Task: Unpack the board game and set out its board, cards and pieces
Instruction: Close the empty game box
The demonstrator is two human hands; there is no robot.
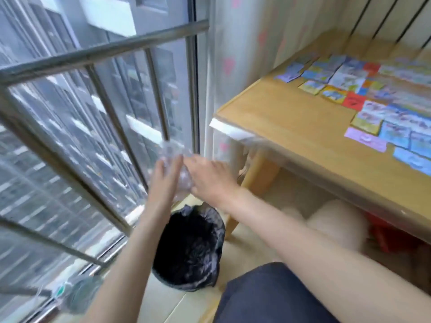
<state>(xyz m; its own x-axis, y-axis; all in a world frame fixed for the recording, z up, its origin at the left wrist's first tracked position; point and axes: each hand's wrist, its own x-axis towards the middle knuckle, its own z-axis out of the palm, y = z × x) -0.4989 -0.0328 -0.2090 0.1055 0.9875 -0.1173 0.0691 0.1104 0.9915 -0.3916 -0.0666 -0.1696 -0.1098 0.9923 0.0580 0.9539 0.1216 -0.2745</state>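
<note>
Wrapper [175,169] is crumpled between your left hand [164,176] and right hand [210,178], both pressing it; bin [189,250] stands directly below.

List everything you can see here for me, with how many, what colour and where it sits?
Cards: many, too blurred to count; mostly blue, yellow, red and one lilac; laid flat in rows on the table top at right.
Table: one, light wood, right side, by the curtain.
Plastic wrap: one crumpled clear piece, between both hands above the bin.
Bin: one, black with a clear liner, on the floor by the window.
Railing: one, grey metal bars, across the window at left.
Curtain: one, pale with pink hearts, behind the table.
Red object: one, under the table, too blurred to identify.
Left hand: holds the wrap.
Right hand: on the wrap; grip unclear.
</note>
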